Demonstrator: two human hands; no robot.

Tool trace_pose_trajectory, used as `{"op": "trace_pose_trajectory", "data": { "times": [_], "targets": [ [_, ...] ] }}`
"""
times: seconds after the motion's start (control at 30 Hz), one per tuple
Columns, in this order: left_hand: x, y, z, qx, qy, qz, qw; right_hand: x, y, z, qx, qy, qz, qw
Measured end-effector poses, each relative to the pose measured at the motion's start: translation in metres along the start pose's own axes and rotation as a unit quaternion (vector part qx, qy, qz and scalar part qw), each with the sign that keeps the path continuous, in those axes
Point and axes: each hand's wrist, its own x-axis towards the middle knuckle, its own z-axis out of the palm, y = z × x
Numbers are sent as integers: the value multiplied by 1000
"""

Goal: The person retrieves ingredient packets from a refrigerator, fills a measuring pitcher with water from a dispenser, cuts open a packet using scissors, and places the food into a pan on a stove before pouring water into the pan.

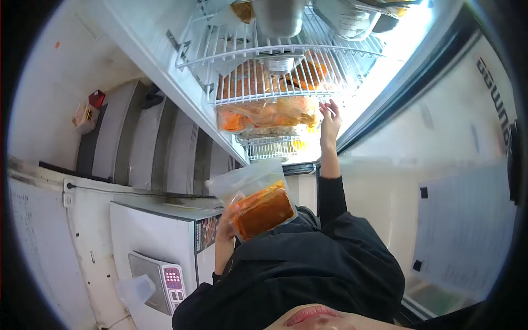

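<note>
My left hand point(225, 224) is closed around a clear plastic bag of orange-red sauce point(265, 212), held against the front of my dark top. The bag's upper part is empty, clear film standing above the sauce. My right hand point(331, 122) reaches into the lit fridge with fingers apart and nothing in them. Its fingertips are at the right end of a shelf packed with plastic-wrapped orange food point(264, 115). Behind the wire rack point(280, 51) above it, more bags of orange and brown food show.
A metal container point(279, 19) stands on the upper rack. The open fridge door point(467, 143) fills the right side, papers point(462, 231) fixed to it. At lower left are a white cabinet point(154, 231) and a microwave point(159, 280). Grey steps point(143, 140) rise beyond the fridge.
</note>
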Motion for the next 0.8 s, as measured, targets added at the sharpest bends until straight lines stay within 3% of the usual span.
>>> {"op": "trace_pose_trajectory", "data": {
  "times": [0.07, 0.13, 0.17, 0.2, 0.23, 0.27, 0.3, 0.33, 0.4, 0.47, 0.57, 0.67, 0.73, 0.77, 0.8],
  "targets": [
    [1, 0, 1, 53, -40, 20, 998, -43, -22, 0, -175, 35, -44, 983],
    [2, 6, 0, 89, -67, 22, 994, -81, -32, -5, -201, -88, -21, 976],
    [4, 13, 1, 97, -74, 17, 992, -101, -29, -6, -205, -103, -8, 973],
    [6, 18, 0, 106, -83, 13, 991, -118, -33, -5, -221, -151, -76, 961],
    [8, 17, -6, 119, -57, 9, 991, -134, -40, -5, -152, -221, -10, 963],
    [13, 15, -16, 133, -32, 7, 991, -151, -53, -6, -17, -267, 160, 950],
    [16, 18, -21, 149, -8, 5, 989, -161, -30, -13, 106, -266, 348, 893],
    [18, 22, -25, 145, 0, 8, 989, -169, -15, -31, 100, -362, 385, 843],
    [18, 29, -29, 150, 19, 12, 988, -189, -24, -31, 67, -458, 380, 801],
    [11, 26, -41, 184, 11, 3, 983, -221, -32, -18, 7, -464, 309, 830],
    [-1, 30, -63, 253, -27, -24, 967, -247, -20, -15, 45, -429, 385, 816],
    [-17, 41, -68, 287, -17, -45, 957, -282, -5, -11, 20, -408, 305, 861],
    [-19, 38, -83, 344, -3, -44, 938, -309, -4, -8, -170, -377, 185, 891],
    [-17, 31, -94, 427, 31, -30, 903, -320, -6, -3, -264, -352, 122, 890],
    [-14, 20, -106, 506, 64, -13, 860, -331, -24, 9, -259, -319, 54, 910]
  ]
}}
